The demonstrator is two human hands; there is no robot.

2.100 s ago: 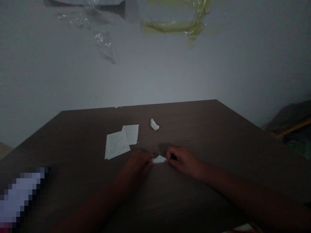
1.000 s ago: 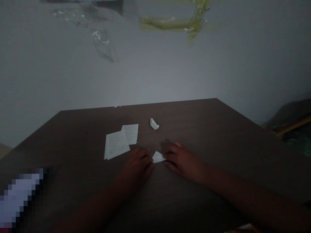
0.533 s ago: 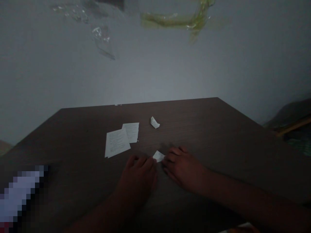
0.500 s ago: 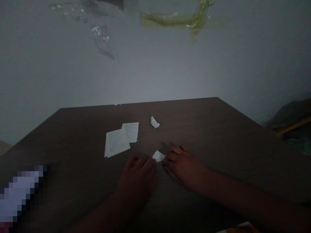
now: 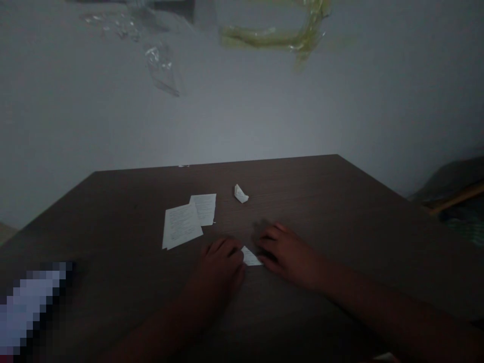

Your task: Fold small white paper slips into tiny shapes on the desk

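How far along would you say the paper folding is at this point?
The folded paper farther back looks done. The folded piece between the left hand and right hand is in progress. The printed sheets lie flat, perhaps left to fold.

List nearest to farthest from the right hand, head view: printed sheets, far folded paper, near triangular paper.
1. Near triangular paper, just left of the right hand.
2. Far folded paper, beyond and left.
3. Printed sheets, well off to the left.
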